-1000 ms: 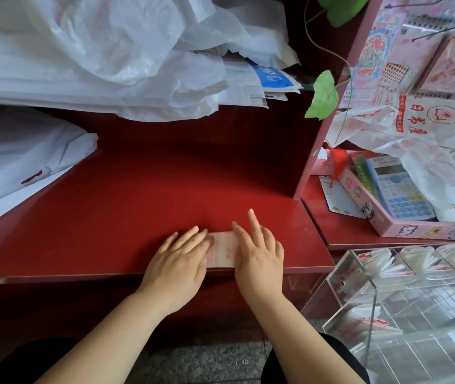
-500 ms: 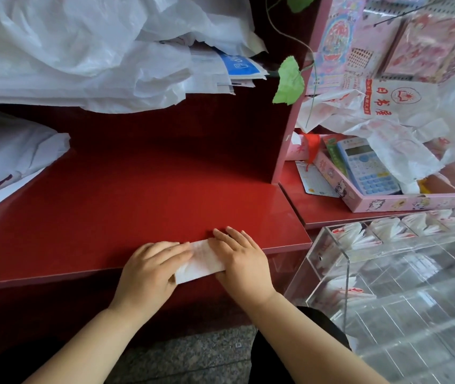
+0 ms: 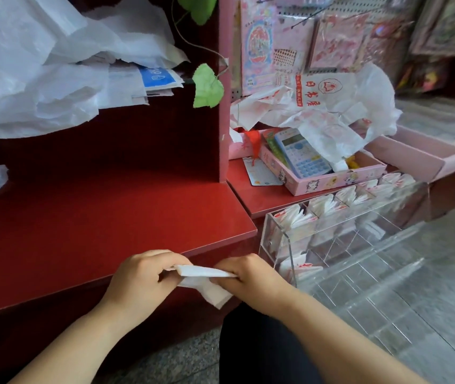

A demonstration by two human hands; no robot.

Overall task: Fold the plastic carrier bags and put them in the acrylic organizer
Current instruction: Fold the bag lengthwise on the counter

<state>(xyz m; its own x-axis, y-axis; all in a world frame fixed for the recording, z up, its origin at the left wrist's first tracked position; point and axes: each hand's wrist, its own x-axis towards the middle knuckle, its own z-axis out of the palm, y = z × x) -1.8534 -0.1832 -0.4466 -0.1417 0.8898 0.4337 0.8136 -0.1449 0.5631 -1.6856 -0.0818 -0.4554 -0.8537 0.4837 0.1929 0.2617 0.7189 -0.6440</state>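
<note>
A small folded white carrier bag (image 3: 207,281) hangs in the air just in front of the red counter's (image 3: 110,231) front edge. My left hand (image 3: 140,281) pinches its left end and my right hand (image 3: 251,275) pinches its right end. One corner of the bag droops below my fingers. The clear acrylic organizer (image 3: 359,245) stands to the right of my hands, below the counter's corner. Several folded white bags with red print (image 3: 292,217) sit upright in its back compartments.
A heap of loose white plastic bags (image 3: 41,65) lies on the upper shelf at left. More crumpled printed bags (image 3: 331,112) sit over a pink tray (image 3: 331,181) holding a blue calculator (image 3: 301,156). A pink upright panel (image 3: 225,92) divides the counter.
My hands have lifted the folded bag off the counter and brought it toward me, past the front edge. Flat pressing fingers have turned into pinches at both ends. The view has swung right.
</note>
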